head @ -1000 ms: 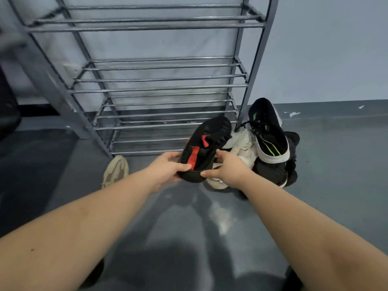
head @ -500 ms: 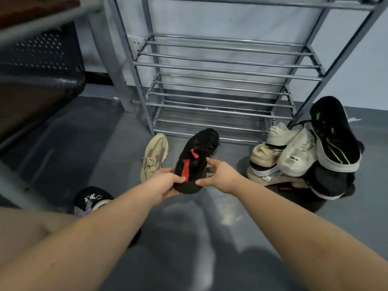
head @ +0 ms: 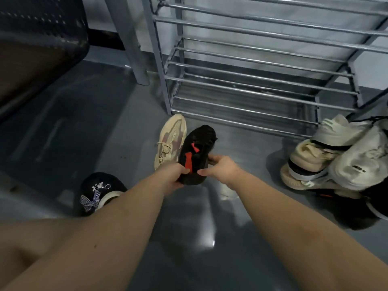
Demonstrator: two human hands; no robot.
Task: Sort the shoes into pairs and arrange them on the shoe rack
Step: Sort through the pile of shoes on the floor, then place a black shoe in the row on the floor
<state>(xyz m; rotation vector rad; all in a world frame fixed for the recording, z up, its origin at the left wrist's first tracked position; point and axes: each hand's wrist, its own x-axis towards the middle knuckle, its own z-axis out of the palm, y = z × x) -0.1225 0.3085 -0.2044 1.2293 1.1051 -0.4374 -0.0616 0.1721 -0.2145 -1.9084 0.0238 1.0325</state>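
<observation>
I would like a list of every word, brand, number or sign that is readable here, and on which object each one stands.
"REN": dark letters on the side of the beige sneaker lying on the floor; the rest of the word is hidden behind the left hand.
Small dark mark on the side of the white sneaker in the pile: too blurred to read.
Black and red shoe, shoe rack: no text visible.

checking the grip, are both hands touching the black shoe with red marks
Touching. The head view shows the left hand and right hand clasping the black shoe with red marks at its heel end.
</observation>
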